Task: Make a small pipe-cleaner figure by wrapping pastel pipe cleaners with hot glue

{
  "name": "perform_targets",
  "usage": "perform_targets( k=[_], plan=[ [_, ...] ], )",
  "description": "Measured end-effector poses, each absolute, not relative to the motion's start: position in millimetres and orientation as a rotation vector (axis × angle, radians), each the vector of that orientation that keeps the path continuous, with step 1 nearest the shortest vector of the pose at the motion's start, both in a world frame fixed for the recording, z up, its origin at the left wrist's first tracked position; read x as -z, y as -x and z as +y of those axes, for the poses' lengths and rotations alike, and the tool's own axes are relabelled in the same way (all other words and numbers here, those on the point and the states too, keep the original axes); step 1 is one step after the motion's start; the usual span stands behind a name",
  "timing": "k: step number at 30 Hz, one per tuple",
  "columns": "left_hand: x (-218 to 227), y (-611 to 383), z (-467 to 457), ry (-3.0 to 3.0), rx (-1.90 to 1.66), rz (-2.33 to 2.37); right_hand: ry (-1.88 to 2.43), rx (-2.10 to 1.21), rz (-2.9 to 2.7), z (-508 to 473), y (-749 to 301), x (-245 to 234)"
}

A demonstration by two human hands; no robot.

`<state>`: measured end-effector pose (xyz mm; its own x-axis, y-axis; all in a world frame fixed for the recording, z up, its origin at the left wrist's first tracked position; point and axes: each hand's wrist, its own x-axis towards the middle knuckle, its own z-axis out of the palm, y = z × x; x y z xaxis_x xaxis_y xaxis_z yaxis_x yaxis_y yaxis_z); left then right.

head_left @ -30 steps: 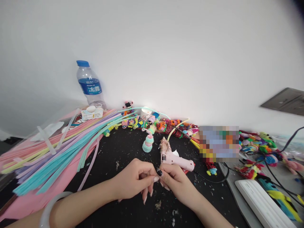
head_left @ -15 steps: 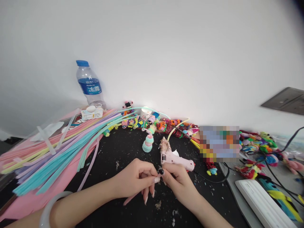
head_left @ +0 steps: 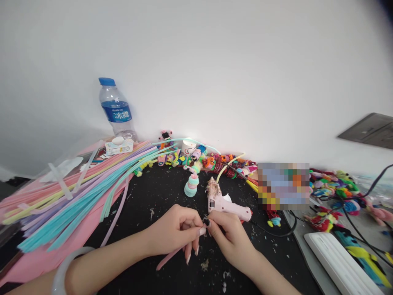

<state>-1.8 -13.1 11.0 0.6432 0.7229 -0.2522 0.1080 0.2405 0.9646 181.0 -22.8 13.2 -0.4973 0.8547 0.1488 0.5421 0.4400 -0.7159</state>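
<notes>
Both my hands meet over the black table, just in front of a pink glue gun. My left hand is curled shut around a pink pipe cleaner, whose free end sticks out below the hand toward me. My right hand pinches the other end of the same pipe cleaner between thumb and fingers, fingertips touching those of the left. A white bangle sits on my left wrist.
A fan of pastel pipe cleaners lies on pink sheets at left. A water bottle stands by the wall. A pastel coil figure and small colourful figures line the back. A white keyboard and cables lie right.
The pink pipe cleaner's free end has come out further below my left hand. My right hand has shifted slightly up and closer to the left fingertips.
</notes>
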Motion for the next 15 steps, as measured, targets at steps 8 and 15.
perform_targets(
  k=[8,15],
  plan=[
    [-6.7,1.5,-13.0,-1.289,-0.510,0.819,1.186,-0.342,-2.368,-25.8,-185.1,-15.4],
    [-5.0,4.6,-12.6,-1.320,-0.466,0.823,1.161,-1.089,-1.973,-23.6,-185.9,-13.5]
  ],
)
